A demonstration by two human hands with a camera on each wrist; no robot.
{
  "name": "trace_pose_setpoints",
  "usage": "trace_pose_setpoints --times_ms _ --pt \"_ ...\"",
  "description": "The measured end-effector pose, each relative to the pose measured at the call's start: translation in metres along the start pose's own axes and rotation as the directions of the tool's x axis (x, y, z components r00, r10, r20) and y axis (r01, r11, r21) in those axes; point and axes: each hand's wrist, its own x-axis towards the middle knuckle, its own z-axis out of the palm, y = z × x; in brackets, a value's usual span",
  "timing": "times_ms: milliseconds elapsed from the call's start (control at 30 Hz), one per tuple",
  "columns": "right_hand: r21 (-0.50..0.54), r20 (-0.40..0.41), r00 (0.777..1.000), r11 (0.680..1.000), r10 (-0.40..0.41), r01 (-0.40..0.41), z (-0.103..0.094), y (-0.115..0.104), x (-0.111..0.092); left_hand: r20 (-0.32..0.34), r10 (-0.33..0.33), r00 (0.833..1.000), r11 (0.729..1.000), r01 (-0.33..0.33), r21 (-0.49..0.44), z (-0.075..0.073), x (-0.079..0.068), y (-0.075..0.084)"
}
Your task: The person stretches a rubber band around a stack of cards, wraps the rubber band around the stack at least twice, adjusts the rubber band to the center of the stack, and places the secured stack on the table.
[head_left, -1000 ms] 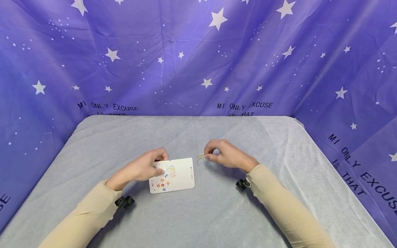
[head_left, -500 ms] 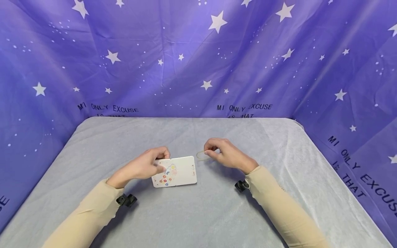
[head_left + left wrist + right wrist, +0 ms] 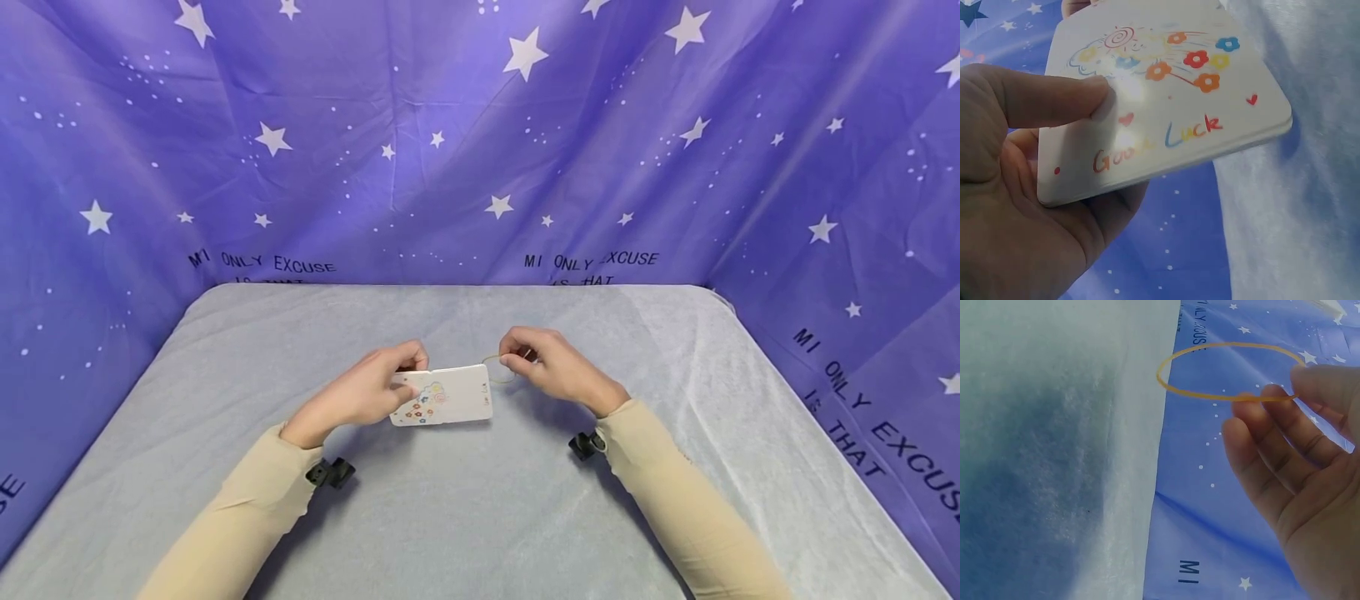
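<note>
Yellow rubber band (image 3: 1204,395) pinched in right hand (image 3: 551,364), Good Luck card (image 3: 457,396) gripped alongside in left hand (image 3: 360,387); seemingly aligning, stretching needed next!

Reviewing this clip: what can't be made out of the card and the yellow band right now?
- Left wrist: the card hides its own underside; the top edge cuts off its far end; glare washes out part of "Good".
- Head: the left hand covers part of the card; the small writing is too small to read.
- Right wrist: the right hand hides the pinched stretch of the yellow band.
</note>
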Motion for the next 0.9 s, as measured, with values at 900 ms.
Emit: trace_pose_setpoints --times_ms 900 --pt "0.03 -0.126 0.991 0.999 0.036 -0.032 -0.014 -0.017 -0.005 -0.159 0.022 0.987 0.991 0.0 0.136 0.011 0.007 0.008"
